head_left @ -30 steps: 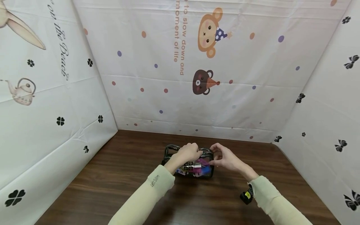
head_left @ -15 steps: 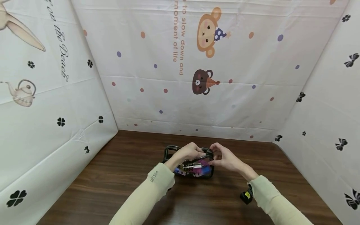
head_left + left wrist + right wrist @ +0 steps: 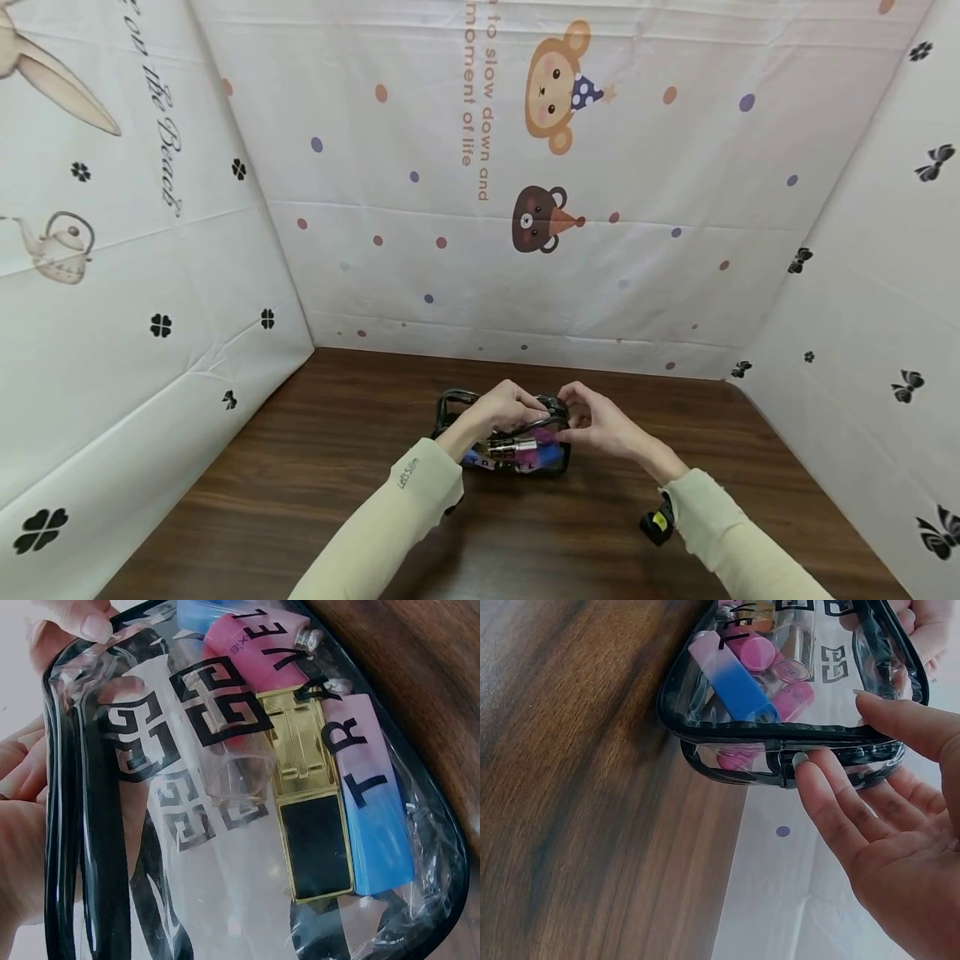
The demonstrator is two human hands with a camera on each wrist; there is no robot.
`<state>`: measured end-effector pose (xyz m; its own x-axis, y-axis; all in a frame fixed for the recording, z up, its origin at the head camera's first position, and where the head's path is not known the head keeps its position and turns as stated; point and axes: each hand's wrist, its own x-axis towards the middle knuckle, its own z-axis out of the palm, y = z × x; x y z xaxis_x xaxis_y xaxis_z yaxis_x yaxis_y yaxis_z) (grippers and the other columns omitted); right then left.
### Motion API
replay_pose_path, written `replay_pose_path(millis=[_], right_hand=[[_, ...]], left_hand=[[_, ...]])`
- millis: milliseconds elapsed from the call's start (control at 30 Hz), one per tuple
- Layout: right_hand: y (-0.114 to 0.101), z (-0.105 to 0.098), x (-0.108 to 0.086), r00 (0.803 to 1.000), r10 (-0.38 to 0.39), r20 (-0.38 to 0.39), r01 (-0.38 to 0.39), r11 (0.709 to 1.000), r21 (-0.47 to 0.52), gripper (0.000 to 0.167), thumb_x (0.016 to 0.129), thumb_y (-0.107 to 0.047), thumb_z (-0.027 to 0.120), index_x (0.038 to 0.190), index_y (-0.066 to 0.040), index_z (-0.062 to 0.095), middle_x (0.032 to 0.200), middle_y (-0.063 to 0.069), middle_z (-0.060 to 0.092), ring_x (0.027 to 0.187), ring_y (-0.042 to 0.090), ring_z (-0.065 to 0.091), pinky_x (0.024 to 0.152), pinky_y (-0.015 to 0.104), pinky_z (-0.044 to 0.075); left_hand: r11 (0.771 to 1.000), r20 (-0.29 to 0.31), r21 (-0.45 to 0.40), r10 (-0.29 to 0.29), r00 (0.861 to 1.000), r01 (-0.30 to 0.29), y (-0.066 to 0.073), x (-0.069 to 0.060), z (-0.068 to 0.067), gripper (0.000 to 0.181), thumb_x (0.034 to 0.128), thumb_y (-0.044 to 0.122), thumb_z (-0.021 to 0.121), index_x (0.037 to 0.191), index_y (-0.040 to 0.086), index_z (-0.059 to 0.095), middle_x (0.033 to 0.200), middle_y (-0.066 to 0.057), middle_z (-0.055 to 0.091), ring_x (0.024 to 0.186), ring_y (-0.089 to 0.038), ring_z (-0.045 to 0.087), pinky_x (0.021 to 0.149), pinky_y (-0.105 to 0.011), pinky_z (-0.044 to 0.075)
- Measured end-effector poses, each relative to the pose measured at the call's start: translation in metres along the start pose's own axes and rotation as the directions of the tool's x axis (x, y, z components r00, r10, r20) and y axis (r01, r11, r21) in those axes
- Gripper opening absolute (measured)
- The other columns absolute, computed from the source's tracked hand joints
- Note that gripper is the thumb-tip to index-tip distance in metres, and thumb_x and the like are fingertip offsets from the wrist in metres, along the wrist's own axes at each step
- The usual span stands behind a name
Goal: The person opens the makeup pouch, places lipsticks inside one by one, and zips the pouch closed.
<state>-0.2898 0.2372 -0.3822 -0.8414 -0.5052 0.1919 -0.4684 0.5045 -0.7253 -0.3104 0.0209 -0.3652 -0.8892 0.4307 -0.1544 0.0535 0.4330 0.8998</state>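
Note:
A clear toiletry bag [image 3: 561,468] with black piping and "TRAVEL" lettering lies on the table in the head view. Through its plastic show a gold item with a black panel [image 3: 319,847], a pink-and-blue block [image 3: 731,679] and a pink cylinder [image 3: 251,649]. My left hand [image 3: 501,408] has curled fingers pinching at the bag's upper zipped edge; whether they hold a zipper pull is hidden. My right hand [image 3: 603,427] holds the bag's right end, its thumb on the top face and fingertips against the side [image 3: 900,825].
Brown wood-grain table [image 3: 337,500] surrounds the bag. White printed sheeting [image 3: 420,275] stands behind it and along both sides. A black device with a yellow mark [image 3: 657,521] sits at my right wrist.
My left hand has slid slightly to the right along the bag's upper edge, nearer to my right hand. The right hand and the bag have barely moved.

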Motion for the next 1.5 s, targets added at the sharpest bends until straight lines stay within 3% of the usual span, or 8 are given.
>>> replay_pose_path(millis=[200,367,567,767,900,1167,1400,1500], right_hand=[[0.0,0.0,0.0,1.0,0.003,0.005,-0.003,1.0,-0.014,0.051,0.082,-0.016,0.076,0.122,-0.005,0.047,0.11,0.015,0.06,0.079,0.019,0.057,0.07,0.028,0.05],[0.001,-0.001,0.001,0.999,-0.031,-0.014,0.031,0.999,-0.04,0.054,0.081,-0.014,0.077,0.125,-0.005,0.047,0.11,0.016,0.06,0.078,0.019,0.058,0.07,0.028,0.051],[0.0,0.001,0.002,0.998,-0.067,-0.019,0.064,0.989,-0.13,0.05,0.083,-0.016,0.076,0.124,-0.01,0.049,0.109,0.013,0.063,0.076,0.014,0.058,0.07,0.027,0.051],[-0.002,0.0,0.002,0.998,-0.056,-0.011,0.054,0.988,-0.144,0.046,0.084,-0.013,0.075,0.121,-0.009,0.05,0.107,0.013,0.063,0.079,0.014,0.06,0.072,0.026,0.053],[-0.004,0.0,0.001,0.998,-0.056,-0.009,0.054,0.99,-0.133,0.044,0.083,-0.011,0.075,0.12,-0.008,0.051,0.106,0.013,0.063,0.079,0.015,0.062,0.072,0.027,0.054],[-0.004,0.001,0.0,0.999,-0.036,-0.025,0.032,0.988,-0.149,0.041,0.082,-0.011,0.076,0.116,-0.009,0.053,0.101,0.01,0.065,0.08,0.015,0.062,0.071,0.026,0.053],[-0.004,-0.001,-0.001,0.999,-0.011,-0.034,0.006,0.99,-0.143,0.04,0.082,-0.012,0.076,0.115,-0.01,0.053,0.1,0.009,0.065,0.08,0.013,0.061,0.071,0.027,0.053],[-0.005,-0.001,0.001,0.999,-0.014,-0.03,0.009,0.99,-0.141,0.04,0.082,-0.012,0.076,0.115,-0.011,0.053,0.099,0.009,0.065,0.08,0.013,0.061,0.071,0.027,0.053]], left_hand=[[0.997,-0.044,0.01,0.077,0.996,-0.076,0.002,-0.003,0.002,0.009,0.0875,0.012,0.07,0.083,0.008,0.076,0.055,0.002,0.054,0.041,-0.007,0.028,0.042,-0.022,0.027],[0.981,-0.057,0.148,0.131,0.99,-0.122,0.009,-0.006,0.003,0.015,0.0905,0.014,0.067,0.078,0.007,0.072,0.053,0.003,0.05,0.041,-0.008,0.033,0.043,-0.023,0.031],[0.93,-0.09,0.343,0.171,0.981,-0.131,0.015,-0.009,0.001,0.018,0.0913,0.016,0.065,0.075,0.01,0.07,0.054,0.001,0.057,0.038,-0.009,0.038,0.04,-0.023,0.034],[0.924,-0.091,0.366,0.154,0.984,-0.111,0.014,-0.012,-0.005,0.019,0.0909,0.012,0.062,0.075,0.011,0.072,0.063,-0.001,0.065,0.037,-0.01,0.036,0.04,-0.023,0.032],[0.918,-0.064,0.383,0.134,0.989,-0.1,0.015,-0.013,-0.009,0.02,0.0917,0.013,0.062,0.075,0.011,0.073,0.05,-0.001,0.053,0.036,-0.01,0.035,0.04,-0.024,0.032],[0.899,-0.05,0.431,0.104,0.993,-0.073,0.01,-0.014,-0.016,0.021,0.0926,0.015,0.062,0.074,0.011,0.071,0.045,0.003,0.043,0.038,-0.01,0.034,0.045,-0.026,0.034],[0.892,-0.043,0.445,0.107,0.993,-0.077,0.008,-0.018,-0.025,0.021,0.092,0.016,0.063,0.075,0.009,0.073,0.063,-0.013,0.063,0.042,-0.011,0.037,0.045,-0.026,0.033],[0.894,-0.036,0.441,0.104,0.994,-0.078,0.008,-0.02,-0.029,0.021,0.0922,0.015,0.063,0.075,0.008,0.073,0.065,-0.015,0.063,0.042,-0.011,0.036,0.045,-0.026,0.032]])
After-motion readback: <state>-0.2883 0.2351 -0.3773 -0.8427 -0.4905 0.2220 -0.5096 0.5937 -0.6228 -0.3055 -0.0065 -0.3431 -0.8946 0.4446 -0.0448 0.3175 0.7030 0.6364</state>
